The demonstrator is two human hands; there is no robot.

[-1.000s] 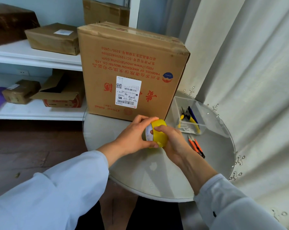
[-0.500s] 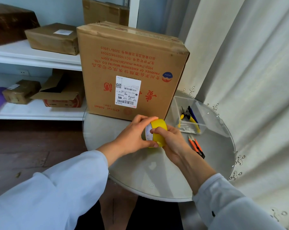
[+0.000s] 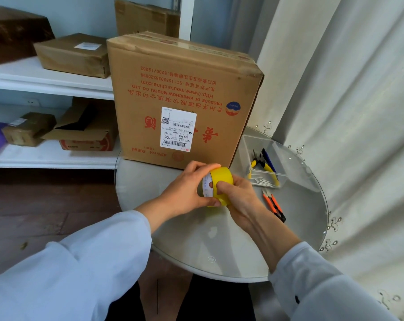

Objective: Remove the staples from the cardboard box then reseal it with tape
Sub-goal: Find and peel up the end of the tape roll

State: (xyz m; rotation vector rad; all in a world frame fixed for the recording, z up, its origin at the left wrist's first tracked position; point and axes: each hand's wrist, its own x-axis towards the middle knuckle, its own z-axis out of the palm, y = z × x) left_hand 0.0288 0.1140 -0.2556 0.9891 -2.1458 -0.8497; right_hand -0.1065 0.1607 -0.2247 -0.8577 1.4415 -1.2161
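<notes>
- the left hand [image 3: 187,191] grips a yellow roll of packing tape [image 3: 219,185] with a white inner core, fingers curled over its top and the thumb underneath.
- the right hand [image 3: 239,198] grasps the same roll from the other side, its thumb pressed on the yellow outer band.
- the roll is held between both hands just above a round glass-topped table [image 3: 219,246], right in front of the large brown cardboard box [image 3: 184,100].
- that box stands on the far part of the table with its red print and a white shipping label [image 3: 178,129] upside down; its top flaps lie closed.
- right of the box sits a clear plastic tray [image 3: 286,156] holding yellow-handled pliers [image 3: 262,166], a dark blue-handled tool [image 3: 267,156] and a pile of thin pale metal pieces [image 3: 263,181], too small to identify.
- orange-handled snips [image 3: 274,205] lie on the glass near the tray, just beside the right wrist.
- white shelves [image 3: 48,79] on the left carry several smaller brown cardboard boxes [image 3: 73,54].
- a pale curtain [image 3: 347,112] hangs on the right.
</notes>
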